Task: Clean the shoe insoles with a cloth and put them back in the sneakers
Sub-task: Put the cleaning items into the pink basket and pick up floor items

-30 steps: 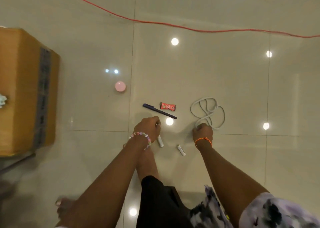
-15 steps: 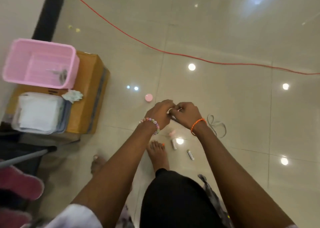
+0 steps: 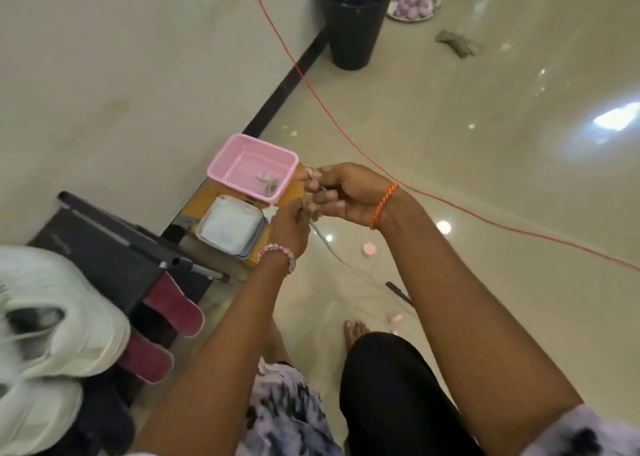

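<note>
My left hand [image 3: 293, 222] and my right hand [image 3: 344, 195] meet in front of me, both pinching a whitish shoelace [image 3: 327, 247] whose loose end trails down toward the floor. Two white sneakers [image 3: 52, 334] lie blurred at the lower left, on top of a black shoe rack [image 3: 104, 244]. A stack of folded white cloths [image 3: 230, 225] sits in a tray on a cardboard box [image 3: 197, 199], just left of my left hand. No insole shows.
A pink basket [image 3: 221, 164] stands on the box by the wall. Maroon slippers [image 3: 173, 305] sit in the rack. A red cord [image 3: 346, 136] crosses the floor. A black bin [image 3: 353, 22] stands far back. A pink lid [image 3: 369, 248] and a dark pen [image 3: 398, 291] lie on the tiles.
My hands rose from the floor with the lace and came together. The view swung left and up, bringing the rack, the sneakers and the bin into sight.
</note>
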